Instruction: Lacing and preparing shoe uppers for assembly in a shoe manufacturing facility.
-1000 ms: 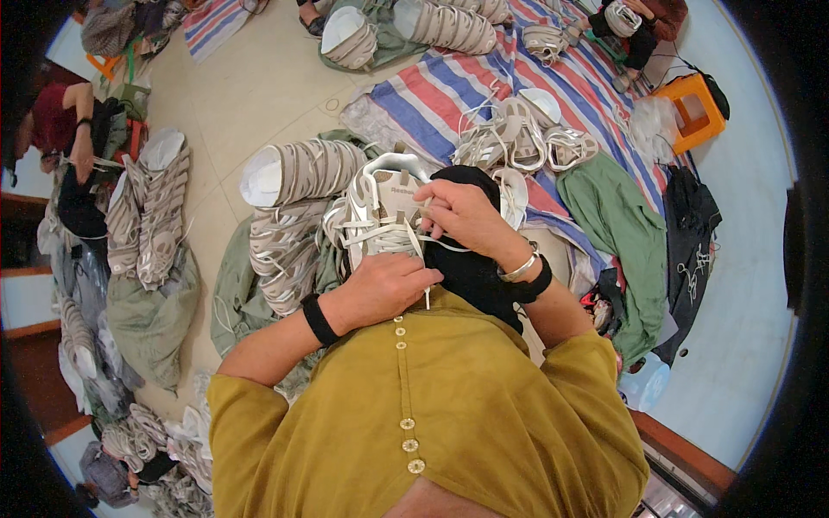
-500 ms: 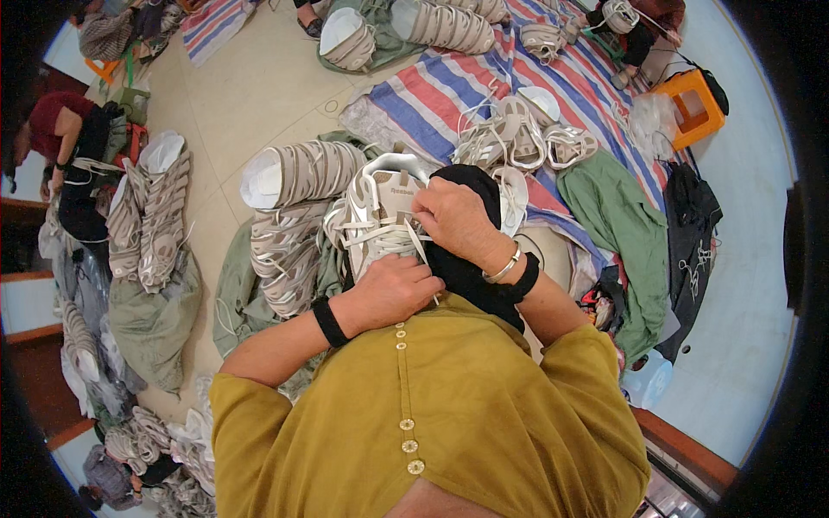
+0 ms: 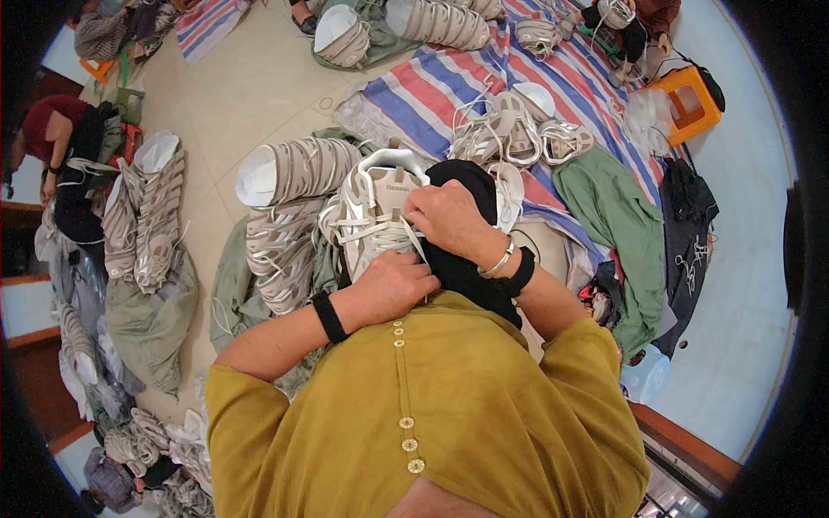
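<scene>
A beige and white sneaker [image 3: 380,200] rests on my lap with its collar facing away from me. Pale laces cross its front, and one shoelace [image 3: 414,240] runs loose down the right side between my hands. My right hand [image 3: 449,216] is closed at the upper eyelets, pinching the lace beside the tongue; the fingertips are partly hidden. Over the toe end lies my left hand [image 3: 391,285], its fingers curled together where the loose lace passes under them. Black cloth [image 3: 462,186] covers my leg right of the sneaker.
Nested sneaker uppers [image 3: 298,173] stand stacked close on my left, by a green sack [image 3: 229,289]. More sneakers [image 3: 509,129] lie ahead on a striped sheet [image 3: 414,91]. Green cloth [image 3: 613,229] and an orange stool [image 3: 688,105] are at right. Another person [image 3: 60,129] works far left.
The whole view has shifted slightly. Both hands keep nearly the same hold at the sneaker's laces, with the right hand still beside the tongue.
</scene>
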Demonstrator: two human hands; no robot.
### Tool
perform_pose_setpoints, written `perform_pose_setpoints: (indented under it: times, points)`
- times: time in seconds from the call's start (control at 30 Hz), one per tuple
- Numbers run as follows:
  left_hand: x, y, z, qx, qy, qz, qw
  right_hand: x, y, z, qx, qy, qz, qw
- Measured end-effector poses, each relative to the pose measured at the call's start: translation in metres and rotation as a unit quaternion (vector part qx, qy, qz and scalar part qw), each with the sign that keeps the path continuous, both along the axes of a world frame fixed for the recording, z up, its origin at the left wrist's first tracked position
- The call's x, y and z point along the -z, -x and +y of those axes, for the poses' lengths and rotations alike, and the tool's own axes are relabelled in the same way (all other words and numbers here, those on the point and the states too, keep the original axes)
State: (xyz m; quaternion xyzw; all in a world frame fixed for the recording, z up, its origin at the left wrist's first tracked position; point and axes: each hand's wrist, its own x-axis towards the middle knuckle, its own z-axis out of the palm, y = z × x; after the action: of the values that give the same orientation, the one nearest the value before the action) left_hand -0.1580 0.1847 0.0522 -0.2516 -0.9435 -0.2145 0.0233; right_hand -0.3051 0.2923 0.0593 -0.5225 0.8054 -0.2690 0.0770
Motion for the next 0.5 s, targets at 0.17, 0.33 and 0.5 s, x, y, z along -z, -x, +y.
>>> perform_pose_setpoints:
  times: [0.17, 0.33, 0.5]
  points:
    - [-0.002, -0.002, 0.001, 0.004, -0.012, -0.011, 1.0, -0.003, 0.001, -0.005, -0.001, -0.029, 0.003, 1.0]
    - [0.001, -0.001, 0.002, 0.014, -0.006, -0.021, 1.0, 0.005, -0.002, -0.005, 0.005, 0.034, -0.066, 0.997]
    - [0.006, -0.003, 0.001, 0.013, -0.023, -0.009, 1.0, -0.01, -0.005, 0.001, 0.008, -0.018, 0.004, 1.0]
